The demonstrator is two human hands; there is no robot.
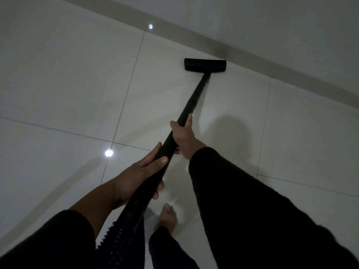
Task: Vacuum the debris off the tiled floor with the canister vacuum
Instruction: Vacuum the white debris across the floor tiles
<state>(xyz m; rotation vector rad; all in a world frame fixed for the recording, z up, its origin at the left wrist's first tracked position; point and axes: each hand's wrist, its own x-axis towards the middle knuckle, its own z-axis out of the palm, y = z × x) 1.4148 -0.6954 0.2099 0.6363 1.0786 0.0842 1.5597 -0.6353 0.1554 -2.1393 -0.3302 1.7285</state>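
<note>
A black vacuum wand (pixel 196 98) slants from my hands up to its flat black floor head (pixel 205 64), which lies on the pale tiled floor (pixel 64 78) close to the skirting. My right hand (pixel 183 137) grips the wand about halfway along. Lower down, my left hand (pixel 139 174) wraps round the wand's thicker end, where the ribbed black hose (pixel 124 230) joins and runs down out of view. No debris shows on the tiles in this dim light. The canister is not in view.
A grey skirting (pixel 272 63) runs diagonally along the wall (pixel 252 20) just behind the floor head. My bare foot (pixel 168 216) stands on the tiles below the hands. Two bright lamp reflections (pixel 108 153) shine on the glossy floor.
</note>
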